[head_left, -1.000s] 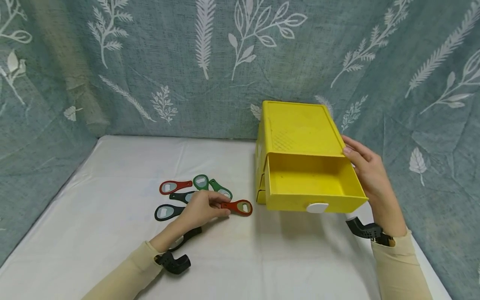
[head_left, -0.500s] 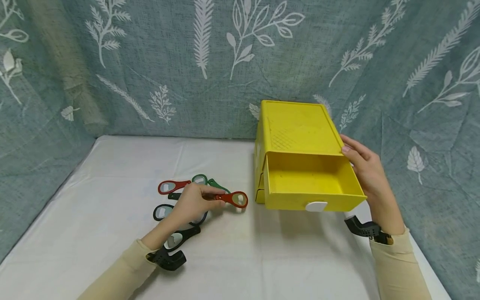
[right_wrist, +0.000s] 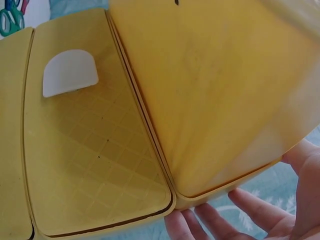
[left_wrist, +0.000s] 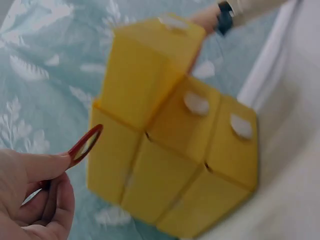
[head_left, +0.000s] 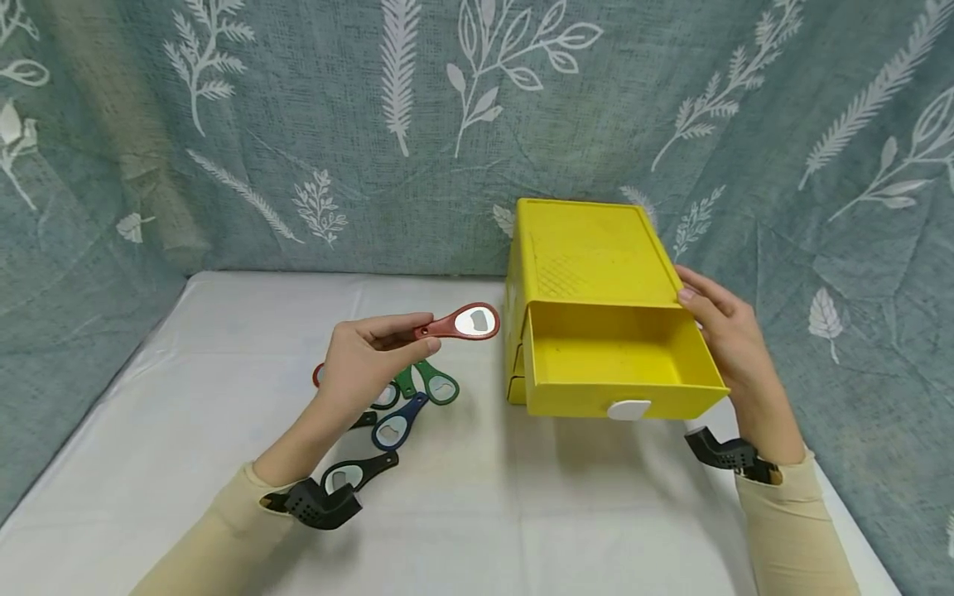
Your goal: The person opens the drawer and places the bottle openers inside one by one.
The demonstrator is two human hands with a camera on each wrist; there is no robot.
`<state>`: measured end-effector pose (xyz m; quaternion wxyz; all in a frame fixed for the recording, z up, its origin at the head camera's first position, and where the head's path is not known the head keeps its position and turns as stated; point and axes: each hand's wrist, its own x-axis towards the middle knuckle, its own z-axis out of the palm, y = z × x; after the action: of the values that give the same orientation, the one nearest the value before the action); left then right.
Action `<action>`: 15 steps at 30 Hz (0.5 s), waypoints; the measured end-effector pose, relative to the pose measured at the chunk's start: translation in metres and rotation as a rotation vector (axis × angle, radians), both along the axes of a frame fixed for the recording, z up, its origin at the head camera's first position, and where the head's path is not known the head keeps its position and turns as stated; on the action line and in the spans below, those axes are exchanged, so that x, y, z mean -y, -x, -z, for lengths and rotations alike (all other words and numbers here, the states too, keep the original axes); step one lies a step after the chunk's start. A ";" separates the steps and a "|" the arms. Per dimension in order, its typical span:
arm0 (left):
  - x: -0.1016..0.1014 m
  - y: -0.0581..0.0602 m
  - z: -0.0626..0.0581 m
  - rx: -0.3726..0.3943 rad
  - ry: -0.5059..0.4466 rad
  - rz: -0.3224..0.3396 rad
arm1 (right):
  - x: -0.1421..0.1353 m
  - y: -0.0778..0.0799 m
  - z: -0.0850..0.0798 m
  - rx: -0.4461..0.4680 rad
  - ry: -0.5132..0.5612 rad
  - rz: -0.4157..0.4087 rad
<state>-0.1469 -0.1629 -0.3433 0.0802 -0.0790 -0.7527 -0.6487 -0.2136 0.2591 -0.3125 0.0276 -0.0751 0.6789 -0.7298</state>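
Observation:
My left hand pinches a red bottle opener by its handle between thumb and fingers, raised over the table. Its round end points right, toward a yellow drawer unit. The unit's top drawer is pulled out and has a white knob. My right hand rests against the unit's right side, thumb near the top front corner; in the right wrist view its fingers lie extended along that side. Below my left hand lie a blue bottle opener and a green one.
A black bottle opener lies nearer the front, and a partly hidden red one shows behind my left hand. White cloth covers the table. A grey-green leaf-patterned curtain hangs behind. Two closed lower drawers show in the left wrist view.
My left hand has lifted the red bottle opener off the table, up and away from the other openers, uncovering the blue one. My right hand and the drawer stay as they were.

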 end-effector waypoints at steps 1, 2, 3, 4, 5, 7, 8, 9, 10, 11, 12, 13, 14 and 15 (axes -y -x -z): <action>-0.004 0.000 -0.005 -0.009 -0.021 0.001 | 0.000 0.000 0.000 0.001 0.001 0.000; -0.009 -0.001 -0.009 -0.020 -0.040 0.006 | 0.000 0.000 0.000 0.001 0.004 -0.002; -0.014 -0.001 -0.014 -0.032 -0.057 0.013 | 0.000 0.000 0.000 0.001 0.006 -0.004; -0.018 -0.001 -0.018 -0.043 -0.072 0.024 | 0.000 0.000 0.000 0.002 0.009 -0.007; -0.023 -0.001 -0.022 -0.055 -0.091 0.041 | -0.001 0.000 0.000 0.001 0.012 -0.009; -0.033 0.000 -0.030 -0.083 -0.124 0.081 | -0.001 0.000 -0.001 -0.001 0.011 -0.010; -0.038 0.001 -0.033 -0.095 -0.136 0.101 | -0.001 -0.001 -0.001 -0.002 0.012 -0.010; -0.043 0.001 -0.037 -0.106 -0.147 0.123 | -0.001 -0.001 -0.001 -0.002 0.013 -0.010; -0.047 0.002 -0.039 -0.115 -0.153 0.141 | -0.001 0.000 -0.001 -0.002 0.013 -0.010; -0.052 0.003 -0.041 -0.119 -0.155 0.156 | -0.001 0.000 -0.001 -0.002 0.012 -0.009; -0.056 0.004 -0.043 -0.126 -0.148 0.167 | -0.001 0.000 -0.001 -0.002 0.011 -0.010; -0.061 0.005 -0.045 -0.129 -0.138 0.177 | 0.000 0.000 -0.001 -0.001 0.010 -0.009; -0.065 0.007 -0.046 -0.130 -0.127 0.191 | 0.000 0.000 0.000 0.000 0.009 -0.009; -0.069 0.008 -0.046 -0.127 -0.114 0.203 | 0.000 0.000 0.000 0.000 0.007 -0.007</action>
<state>-0.1552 -0.0937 -0.2969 0.0662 -0.1910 -0.6963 -0.6887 -0.2134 0.2592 -0.3120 0.0301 -0.0776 0.6762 -0.7320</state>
